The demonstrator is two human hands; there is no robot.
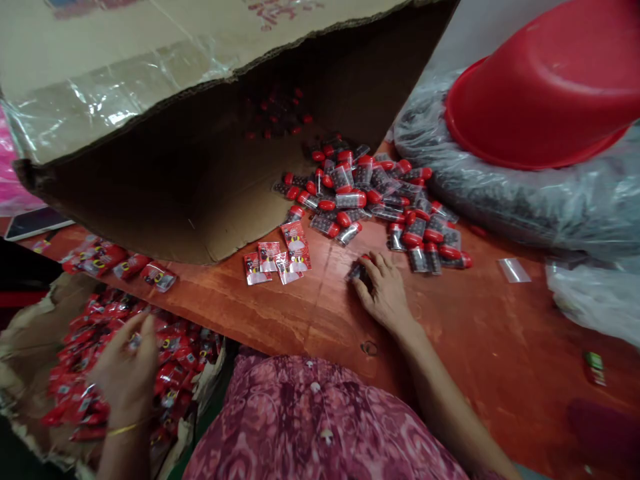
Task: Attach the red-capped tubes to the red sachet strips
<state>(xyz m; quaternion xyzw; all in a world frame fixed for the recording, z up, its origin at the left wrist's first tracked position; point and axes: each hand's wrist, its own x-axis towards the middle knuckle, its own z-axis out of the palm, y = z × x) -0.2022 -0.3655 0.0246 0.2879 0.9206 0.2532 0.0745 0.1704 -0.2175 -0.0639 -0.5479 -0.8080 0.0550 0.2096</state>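
Observation:
My right hand (384,290) rests on the orange-red table, its thumb and fingers closed round a small dark, red-capped packet (355,271), mostly covered by the fingers. Beyond it spreads a pile of similar clear, dark-spotted packets with red ends (350,199). My left hand (125,367), a little blurred, hangs over a carton (23,353) full of shiny red packets (173,377). Its fingers are apart and nothing shows between them. Several flat red printed cards (296,245) lie left of my right hand.
A large cardboard box (150,80) lies on its side, opening towards me, with more packets inside. At the right, a red tub (540,87) sits on a stuffed plastic bag (500,193). Red packets (130,265) line the table's left edge. A clear sleeve (514,270) lies at right.

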